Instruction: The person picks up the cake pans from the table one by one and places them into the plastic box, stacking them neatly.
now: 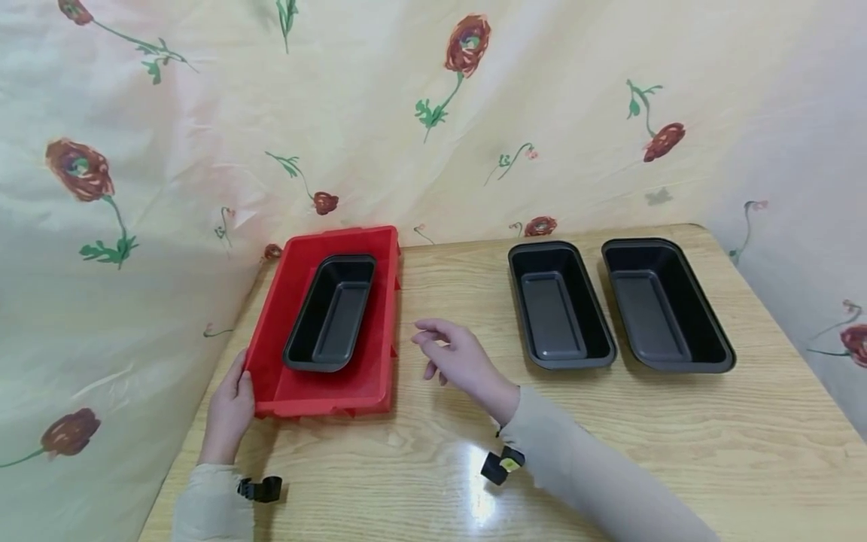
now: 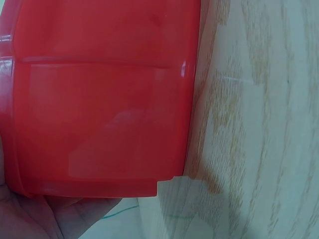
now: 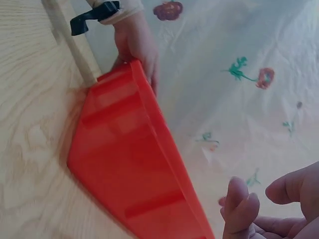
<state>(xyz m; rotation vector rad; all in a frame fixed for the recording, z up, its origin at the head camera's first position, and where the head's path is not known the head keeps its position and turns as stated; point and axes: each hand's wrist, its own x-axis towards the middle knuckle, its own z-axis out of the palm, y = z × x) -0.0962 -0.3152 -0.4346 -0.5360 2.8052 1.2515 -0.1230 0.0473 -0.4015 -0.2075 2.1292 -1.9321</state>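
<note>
A red plastic tray point(image 1: 369, 384) stands at the left of the table with one black loaf pan point(image 1: 336, 324) inside it. My left hand point(image 1: 230, 412) grips the tray's near left corner; in the left wrist view the palm and fingers point(image 2: 82, 214) show under the red rim. To the right of the tray my right hand point(image 1: 463, 361) hovers over the table, fingers loosely bent and holding nothing. The right wrist view shows its fingertips point(image 3: 241, 204) apart from the tray's outer wall point(image 3: 119, 149).
Two more black loaf pans, the nearer-to-middle pan point(image 1: 554, 316) and the outer pan point(image 1: 653, 309), stand side by side on the right of the wooden table point(image 1: 379, 482). A flowered cloth point(image 1: 379, 120) hangs behind and along the left side.
</note>
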